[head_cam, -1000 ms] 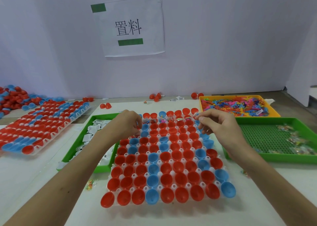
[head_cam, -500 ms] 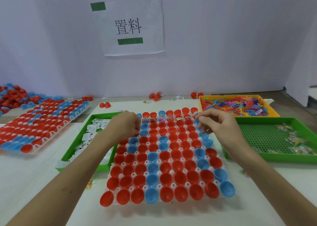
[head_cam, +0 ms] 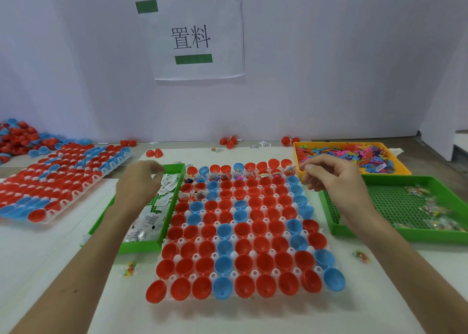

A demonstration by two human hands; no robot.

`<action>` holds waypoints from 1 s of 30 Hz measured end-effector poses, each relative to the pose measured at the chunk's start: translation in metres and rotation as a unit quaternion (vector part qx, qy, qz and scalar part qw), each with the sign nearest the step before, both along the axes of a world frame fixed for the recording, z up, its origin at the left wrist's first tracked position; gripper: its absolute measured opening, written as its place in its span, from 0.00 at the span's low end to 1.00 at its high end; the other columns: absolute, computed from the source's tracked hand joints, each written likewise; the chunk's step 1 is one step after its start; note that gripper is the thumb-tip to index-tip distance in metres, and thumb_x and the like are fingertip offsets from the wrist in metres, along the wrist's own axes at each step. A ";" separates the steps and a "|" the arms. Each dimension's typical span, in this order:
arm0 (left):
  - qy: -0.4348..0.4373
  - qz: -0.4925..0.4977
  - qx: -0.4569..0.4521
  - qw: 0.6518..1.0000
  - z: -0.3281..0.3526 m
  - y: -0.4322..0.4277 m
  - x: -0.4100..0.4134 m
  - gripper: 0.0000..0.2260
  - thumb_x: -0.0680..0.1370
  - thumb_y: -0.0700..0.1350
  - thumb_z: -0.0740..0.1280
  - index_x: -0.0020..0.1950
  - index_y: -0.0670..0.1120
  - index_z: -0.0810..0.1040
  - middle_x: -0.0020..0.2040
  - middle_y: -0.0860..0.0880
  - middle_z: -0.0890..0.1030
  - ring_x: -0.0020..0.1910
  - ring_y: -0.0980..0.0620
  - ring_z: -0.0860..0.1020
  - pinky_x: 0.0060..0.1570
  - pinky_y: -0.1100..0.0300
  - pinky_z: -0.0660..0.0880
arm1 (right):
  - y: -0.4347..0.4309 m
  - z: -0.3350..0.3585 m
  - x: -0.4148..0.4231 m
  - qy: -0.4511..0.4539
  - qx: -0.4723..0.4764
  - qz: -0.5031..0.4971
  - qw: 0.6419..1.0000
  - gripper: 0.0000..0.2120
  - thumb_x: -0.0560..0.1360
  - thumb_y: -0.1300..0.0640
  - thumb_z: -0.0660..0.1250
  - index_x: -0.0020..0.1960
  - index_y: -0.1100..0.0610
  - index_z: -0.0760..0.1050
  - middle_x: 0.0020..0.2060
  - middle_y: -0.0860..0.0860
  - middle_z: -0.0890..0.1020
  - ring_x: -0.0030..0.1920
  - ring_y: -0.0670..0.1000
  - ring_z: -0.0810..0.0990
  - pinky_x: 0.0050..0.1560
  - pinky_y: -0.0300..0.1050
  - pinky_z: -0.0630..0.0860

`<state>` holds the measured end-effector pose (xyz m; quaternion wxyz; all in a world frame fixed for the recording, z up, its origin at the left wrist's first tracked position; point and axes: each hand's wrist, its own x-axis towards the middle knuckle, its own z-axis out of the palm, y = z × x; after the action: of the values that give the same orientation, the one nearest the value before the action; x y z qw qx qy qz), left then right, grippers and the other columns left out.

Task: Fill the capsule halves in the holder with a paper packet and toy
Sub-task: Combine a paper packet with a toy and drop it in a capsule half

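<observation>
The white holder (head_cam: 253,273) sits in the middle, full of red and blue capsule halves. Halves in its far rows (head_cam: 228,176) and at the far left (head_cam: 196,195) hold packets and small toys; the nearer rows show bare cups. My left hand (head_cam: 138,184) hovers over the green tray of paper packets (head_cam: 152,219), fingers curled, with nothing visible in it. My right hand (head_cam: 334,179) is at the holder's far right corner, thumb and forefinger pinched on a small clear toy packet (head_cam: 290,170).
An orange tray (head_cam: 354,173) of colourful plastic toys stands far right, with a green mesh tray (head_cam: 379,235) of clear toy bags in front of it. A second capsule holder (head_cam: 63,179) and a capsule pile (head_cam: 17,136) lie left. Loose toy packets (head_cam: 130,269) (head_cam: 362,256) lie on the table.
My left hand has pulled away from the holder's far left cups and moved left over the paper packet tray. My right hand has stayed at the far right corner.
</observation>
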<state>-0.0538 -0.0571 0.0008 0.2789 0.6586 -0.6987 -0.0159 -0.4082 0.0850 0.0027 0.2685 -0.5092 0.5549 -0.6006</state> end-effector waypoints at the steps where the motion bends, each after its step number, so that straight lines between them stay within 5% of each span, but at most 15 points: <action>1: -0.028 0.009 0.041 0.999 -0.007 0.000 0.009 0.09 0.79 0.46 0.69 0.59 0.48 0.83 0.59 0.48 0.84 0.54 0.48 0.81 0.56 0.46 0.79 | 0.000 0.001 -0.003 -0.005 -0.003 -0.007 1.000 0.10 0.79 0.64 0.66 0.45 0.54 0.82 0.33 0.48 0.84 0.33 0.44 0.80 0.36 0.34 0.78; 4: -0.037 0.008 0.116 0.992 -0.025 0.004 0.022 0.09 0.76 0.47 0.74 0.56 0.48 0.84 0.58 0.48 0.84 0.49 0.50 0.80 0.52 0.53 0.77 | -0.002 0.002 -0.012 -0.018 -0.014 -0.026 0.999 0.10 0.79 0.64 0.66 0.44 0.53 0.82 0.32 0.50 0.84 0.32 0.44 0.80 0.35 0.33 0.77; 6: -0.009 0.002 0.103 0.995 -0.029 0.006 0.024 0.02 0.75 0.44 0.75 0.47 0.49 0.85 0.51 0.47 0.85 0.43 0.53 0.79 0.46 0.56 0.75 | -0.005 0.001 -0.017 -0.021 -0.013 -0.038 0.999 0.11 0.79 0.64 0.66 0.44 0.53 0.82 0.32 0.49 0.83 0.32 0.43 0.79 0.34 0.33 0.77; 9: 0.003 -0.007 0.086 0.996 -0.029 0.006 0.024 0.08 0.75 0.42 0.75 0.39 0.53 0.82 0.43 0.49 0.84 0.40 0.55 0.79 0.43 0.57 0.76 | -0.010 -0.001 -0.031 -0.013 -0.001 -0.066 0.998 0.10 0.79 0.63 0.66 0.44 0.52 0.82 0.32 0.48 0.83 0.31 0.43 0.79 0.36 0.38 0.77; 14: -0.031 -0.024 0.074 0.996 -0.028 0.010 0.021 0.06 0.78 0.50 0.71 0.54 0.51 0.84 0.52 0.51 0.84 0.44 0.54 0.80 0.45 0.57 0.77 | -0.039 -0.007 -0.074 0.130 0.078 -0.131 0.980 0.06 0.77 0.61 0.69 0.46 0.52 0.81 0.47 0.52 0.84 0.48 0.52 0.80 0.52 0.50 0.74; 20: -0.050 -0.055 0.091 0.993 -0.028 0.018 0.018 0.09 0.77 0.51 0.72 0.55 0.51 0.84 0.54 0.51 0.81 0.47 0.54 0.78 0.51 0.53 0.79 | -0.081 -0.029 -0.133 0.380 0.317 -0.184 0.849 0.24 0.77 0.50 0.69 0.71 0.57 0.74 0.70 0.61 0.73 0.67 0.64 0.73 0.67 0.61 0.70; 24: -0.025 -0.041 0.071 0.996 -0.026 0.020 0.013 0.02 0.75 0.48 0.74 0.46 0.52 0.84 0.46 0.54 0.83 0.41 0.57 0.78 0.47 0.53 0.80 | -0.093 -0.033 -0.146 0.380 0.291 -0.174 0.860 0.16 0.74 0.55 0.74 0.60 0.58 0.80 0.60 0.60 0.81 0.60 0.62 0.79 0.62 0.58 0.75; 30: 0.046 -0.003 0.035 0.998 -0.027 0.025 0.012 0.05 0.74 0.47 0.76 0.41 0.52 0.81 0.44 0.54 0.83 0.44 0.53 0.79 0.50 0.51 0.79 | -0.083 -0.031 -0.137 0.362 0.202 -0.204 0.887 0.06 0.71 0.58 0.77 0.43 0.55 0.81 0.48 0.58 0.84 0.50 0.60 0.81 0.51 0.53 0.77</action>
<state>-0.0420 -0.0321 -0.0262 0.2877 0.6643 -0.6862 -0.0712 -0.5456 0.0018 -0.0286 0.0179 -0.5016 0.8146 -0.2907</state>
